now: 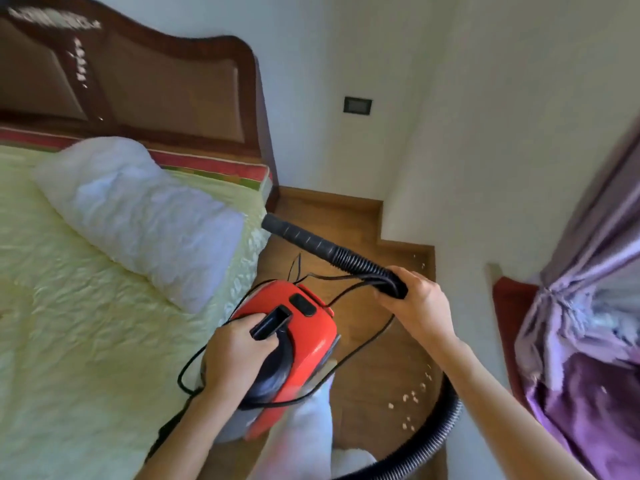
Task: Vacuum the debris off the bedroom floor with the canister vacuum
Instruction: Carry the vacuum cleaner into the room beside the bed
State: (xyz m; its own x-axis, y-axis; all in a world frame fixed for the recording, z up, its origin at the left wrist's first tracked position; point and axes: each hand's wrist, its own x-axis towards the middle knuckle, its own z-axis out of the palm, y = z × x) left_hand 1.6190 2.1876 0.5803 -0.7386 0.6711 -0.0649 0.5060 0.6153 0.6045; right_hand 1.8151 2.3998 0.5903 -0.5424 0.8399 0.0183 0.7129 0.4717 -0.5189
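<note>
Toward the headboard point(138, 81), hose nozzle point(298, 237)

Canister vacuum point(304, 327): glossy red plastic w/ matt black handle. Hose point(349, 258): ribbed black plastic, smooth matt nozzle end. Floor point(374, 355): polished wood. Headboard point(166, 81): dark glossy wood. Bedspread point(69, 306): quilted cloth. Curtain point(588, 323): shiny satin-like fabric.

Bed point(86, 341), white walls point(485, 116), wooden floor point(360, 375)
</note>
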